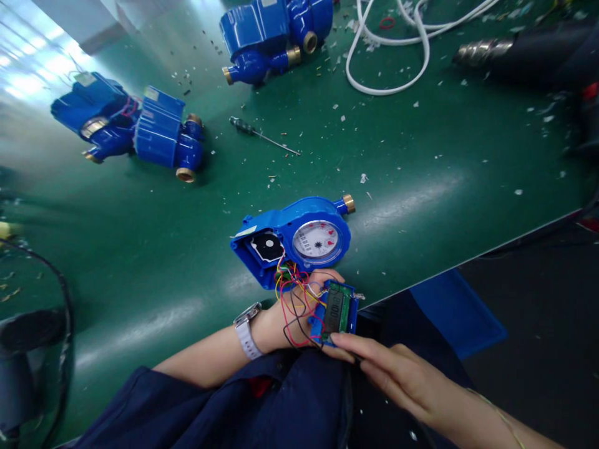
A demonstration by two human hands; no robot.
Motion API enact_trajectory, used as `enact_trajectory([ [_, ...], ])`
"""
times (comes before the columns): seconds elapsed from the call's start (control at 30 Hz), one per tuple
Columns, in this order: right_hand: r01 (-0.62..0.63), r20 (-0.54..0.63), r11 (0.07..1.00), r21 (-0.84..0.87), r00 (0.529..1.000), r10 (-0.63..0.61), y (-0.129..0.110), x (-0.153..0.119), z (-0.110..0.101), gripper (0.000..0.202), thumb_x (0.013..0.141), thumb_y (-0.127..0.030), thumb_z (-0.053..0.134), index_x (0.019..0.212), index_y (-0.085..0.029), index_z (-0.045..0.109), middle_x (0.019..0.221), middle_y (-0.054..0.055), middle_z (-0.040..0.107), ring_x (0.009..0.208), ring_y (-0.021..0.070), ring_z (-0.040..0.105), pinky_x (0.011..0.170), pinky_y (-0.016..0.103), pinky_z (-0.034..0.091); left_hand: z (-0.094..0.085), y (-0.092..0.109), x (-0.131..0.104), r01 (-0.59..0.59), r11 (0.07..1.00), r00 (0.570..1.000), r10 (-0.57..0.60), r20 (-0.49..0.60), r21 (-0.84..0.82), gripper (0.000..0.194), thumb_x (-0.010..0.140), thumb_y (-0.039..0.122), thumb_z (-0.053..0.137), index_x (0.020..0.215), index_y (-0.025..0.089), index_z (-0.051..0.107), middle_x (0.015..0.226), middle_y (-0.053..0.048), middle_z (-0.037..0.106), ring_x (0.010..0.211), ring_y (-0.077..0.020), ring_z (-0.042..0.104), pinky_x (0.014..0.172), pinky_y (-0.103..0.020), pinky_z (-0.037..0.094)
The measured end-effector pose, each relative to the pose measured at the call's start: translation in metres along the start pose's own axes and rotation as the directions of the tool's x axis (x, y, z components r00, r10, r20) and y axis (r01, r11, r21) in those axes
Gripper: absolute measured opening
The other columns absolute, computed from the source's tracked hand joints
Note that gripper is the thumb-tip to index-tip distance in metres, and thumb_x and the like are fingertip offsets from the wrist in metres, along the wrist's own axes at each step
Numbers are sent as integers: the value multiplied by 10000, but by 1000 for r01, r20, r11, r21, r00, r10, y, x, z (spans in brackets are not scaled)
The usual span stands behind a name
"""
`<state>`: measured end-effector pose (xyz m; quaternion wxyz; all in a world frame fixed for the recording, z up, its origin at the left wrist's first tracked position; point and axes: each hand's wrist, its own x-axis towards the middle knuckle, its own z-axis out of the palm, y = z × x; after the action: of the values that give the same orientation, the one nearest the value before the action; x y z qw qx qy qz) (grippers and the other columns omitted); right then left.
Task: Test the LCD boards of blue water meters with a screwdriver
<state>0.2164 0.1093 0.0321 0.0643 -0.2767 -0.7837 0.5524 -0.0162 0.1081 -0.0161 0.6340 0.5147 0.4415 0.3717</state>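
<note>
A blue water meter (pixel 299 234) lies on the green table, its round dial facing up and its side box open. Several coloured wires (pixel 297 299) run from that box to a small blue module (pixel 337 312) with a display and a green circuit board. My left hand (pixel 292 315), with a watch on its wrist, is closed around the module from beneath, partly hidden by the wires. My right hand (pixel 397 374) touches the module's lower edge with an extended index finger; its other fingers are partly hidden.
More blue meters (pixel 159 128) stand at the upper left and top centre (pixel 257 37). A screwdriver (pixel 264 135), a white cable (pixel 388 90) and a heat gun (pixel 528 55) lie beyond. Scraps dot the table (pixel 421 206). A blue tray (pixel 458 312) sits below its edge.
</note>
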Motion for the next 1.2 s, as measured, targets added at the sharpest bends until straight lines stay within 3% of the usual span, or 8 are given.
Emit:
enact_trajectory([
  [0.1, 50, 30, 992, -120, 998, -47, -7, 0, -14, 509, 981, -67, 348, 1443, -271, 412, 880, -19, 695, 676, 141, 662, 585, 212, 462, 1, 1, 2, -74, 994, 996, 78, -42, 82, 772, 678, 670, 771, 1243, 201, 533, 1167, -121, 575, 1052, -274, 603, 888, -394, 538],
  [0.2, 139, 98, 950, -279, 988, -115, -12, -1, -30, 673, 858, 40, 386, 1438, -302, 371, 1016, -19, 686, 746, 160, 693, 591, 242, 468, 1, 0, 3, -129, 985, 991, 131, -10, 113, 806, 630, 625, 825, 1254, 222, 512, 1219, -119, 565, 1089, -289, 607, 925, -418, 533],
  [0.37, 235, 142, 802, -549, 972, -187, -19, -3, -46, 879, 706, 66, 404, 1496, -300, 289, 815, -49, 623, 524, 167, 602, 440, 295, 329, -4, -1, 2, -185, 963, 982, 173, 74, 198, 971, 542, 584, 887, 1335, 252, 434, 1145, -96, 617, 1013, -282, 644, 929, -443, 537],
  [0.5, 269, 128, 727, -632, 961, -244, -30, 1, -54, 862, 620, 54, 409, 1431, -238, 381, 765, -42, 623, 487, 158, 585, 422, 316, 290, -8, 6, 3, -239, 936, 969, 212, 126, 259, 936, 578, 590, 862, 1331, 233, 436, 1169, -114, 621, 1156, -329, 608, 1008, -464, 510],
  [0.67, 298, 156, 692, -657, 952, -262, -44, 10, -62, 846, 522, 33, 427, 1332, -204, 485, 670, -57, 590, 406, 152, 539, 392, 319, 266, -11, 16, 6, -338, 876, 938, 285, 195, 345, 678, 711, 531, 788, 1249, 223, 513, 1151, -113, 634, 1212, -339, 596, 1061, -474, 482],
  [0.9, 321, 175, 557, -766, 938, -299, -46, 11, -55, 709, 602, 10, 451, 1280, -155, 580, 681, 2, 598, 444, 188, 560, 388, 327, 290, -12, 13, 1, -363, 833, 932, 320, 171, 417, 693, 775, 442, 747, 1340, 213, 417, 1244, -141, 593, 1153, -304, 632, 976, -432, 546],
  [1.1, 259, 100, 726, -637, 962, -255, -40, 11, -50, 808, 540, 14, 450, 1316, -199, 521, 669, -55, 588, 421, 138, 545, 376, 304, 304, -11, 16, 0, -303, 832, 953, 259, 157, 465, 640, 795, 455, 723, 1304, 197, 432, 1247, -142, 605, 1112, -295, 653, 943, -423, 558],
  [1.2, 265, 93, 676, -687, 955, -280, -41, 11, -49, 755, 576, 22, 438, 1296, -181, 542, 660, -34, 581, 431, 155, 542, 391, 311, 304, -9, 16, 1, -309, 827, 951, 269, 151, 470, 655, 778, 480, 736, 1283, 189, 438, 1229, -143, 612, 1106, -298, 656, 950, -427, 557],
])
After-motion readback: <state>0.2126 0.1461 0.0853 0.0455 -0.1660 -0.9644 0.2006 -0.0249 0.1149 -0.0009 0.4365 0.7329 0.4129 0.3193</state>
